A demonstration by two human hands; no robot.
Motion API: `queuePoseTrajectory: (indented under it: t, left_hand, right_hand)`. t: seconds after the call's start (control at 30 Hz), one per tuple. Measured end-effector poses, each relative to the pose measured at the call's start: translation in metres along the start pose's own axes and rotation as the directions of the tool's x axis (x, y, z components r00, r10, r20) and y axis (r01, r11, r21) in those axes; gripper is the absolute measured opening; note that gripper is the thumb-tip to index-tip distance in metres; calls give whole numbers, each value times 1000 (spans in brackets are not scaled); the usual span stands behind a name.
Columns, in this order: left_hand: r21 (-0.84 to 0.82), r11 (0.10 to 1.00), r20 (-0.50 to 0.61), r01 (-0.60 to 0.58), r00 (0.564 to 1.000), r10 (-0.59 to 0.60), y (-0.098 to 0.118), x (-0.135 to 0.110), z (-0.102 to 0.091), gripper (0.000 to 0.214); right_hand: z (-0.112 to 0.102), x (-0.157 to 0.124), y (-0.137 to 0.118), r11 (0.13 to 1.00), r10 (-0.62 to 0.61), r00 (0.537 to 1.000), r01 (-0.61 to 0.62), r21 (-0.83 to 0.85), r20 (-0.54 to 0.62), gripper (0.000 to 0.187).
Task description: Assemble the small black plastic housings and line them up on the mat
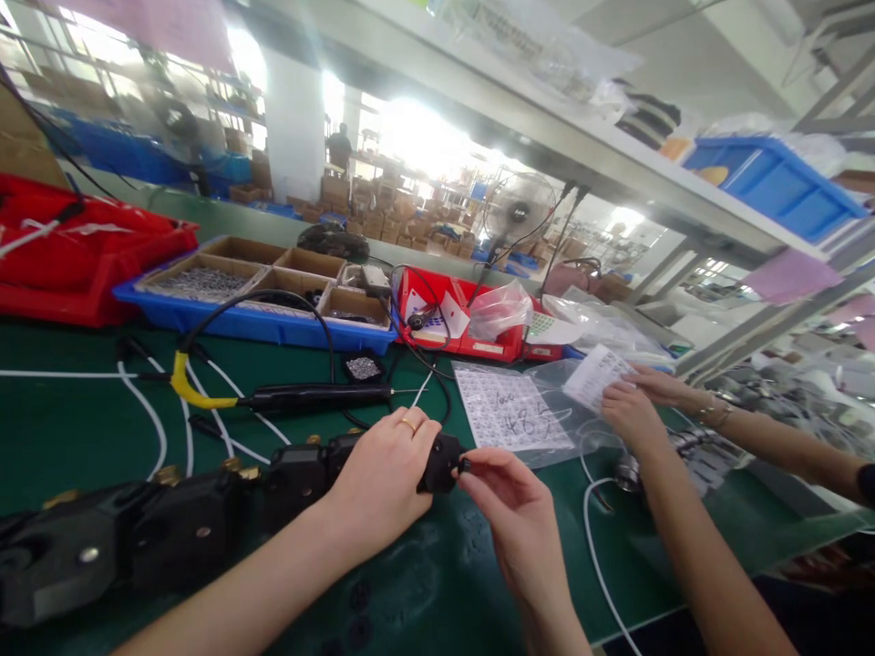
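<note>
My left hand [389,469], with a ring on one finger, is wrapped over a black plastic housing [444,463] at the right end of a row of similar housings. At that end my right hand [509,501] pinches a small black part [464,465] between thumb and fingertips. The small part meets or nearly meets the housing's end face; its exact kind is too small to make out. More black housings [75,556] with brass fittings run off to the left. Behind them lies a black electric screwdriver [314,395] with a yellow cable end [188,383].
Behind are a blue divided tray [260,314] of small metal parts, red bins [465,319] and a small dish of screws [364,367]. Marked label sheets [509,410] lie right of centre. A co-worker's hands [635,405] hold a white sheet at right. White cables [594,538] cross the bench.
</note>
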State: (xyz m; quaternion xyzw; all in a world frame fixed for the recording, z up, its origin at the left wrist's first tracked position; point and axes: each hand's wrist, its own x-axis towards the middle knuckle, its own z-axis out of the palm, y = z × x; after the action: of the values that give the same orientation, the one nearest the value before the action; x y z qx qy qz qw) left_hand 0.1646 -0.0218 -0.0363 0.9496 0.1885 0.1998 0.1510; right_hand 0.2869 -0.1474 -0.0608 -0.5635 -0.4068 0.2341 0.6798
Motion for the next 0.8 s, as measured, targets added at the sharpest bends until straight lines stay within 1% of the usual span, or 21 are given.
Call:
queuePoseTrajectory:
  t: [0.07, 0.13, 0.2, 0.27, 0.4, 0.53, 0.6, 0.7, 0.8]
  left_hand:
    - [10, 1000, 9, -14, 1000, 14, 1, 2, 1, 33]
    - [2, 1000, 25, -29, 999, 29, 1, 4, 1, 39]
    - [-12, 999, 38, -38, 999, 38, 2, 5, 1, 45]
    - [-18, 999, 42, -37, 998, 38, 2, 6, 1, 46]
    - [-29, 999, 47, -35, 998, 37, 3, 6, 2, 43]
    - [-30, 999, 47, -31, 998, 32, 3, 6, 5, 44]
    - [-32, 999, 20, -32, 999, 33, 2, 5, 8, 43]
    - [-33, 998, -27, -54, 998, 53, 0, 4, 10, 40]
    - [-22, 997, -36, -78, 996, 77, -1, 3, 10, 37]
  right_hand:
    - [2, 5, -5, 983, -82, 997, 83, -162, 13, 11]
    - [3, 11, -10, 936, -157, 986, 167, -310, 58, 12]
    - [4, 15, -14, 876, -209, 970, 241, -418, 120, 15]
    - [5, 18, -18, 820, -234, 955, 295, -490, 183, 17]
    - [4, 21, -21, 725, -245, 934, 354, -591, 259, 16]
    - [6, 19, -21, 642, -256, 929, 371, -671, 268, 16]
    - [8, 17, -19, 633, -265, 930, 366, -682, 253, 14]
    - [12, 14, -14, 643, -294, 931, 361, -676, 218, 10]
    - [15, 11, -9, 646, -328, 930, 349, -679, 166, 12]
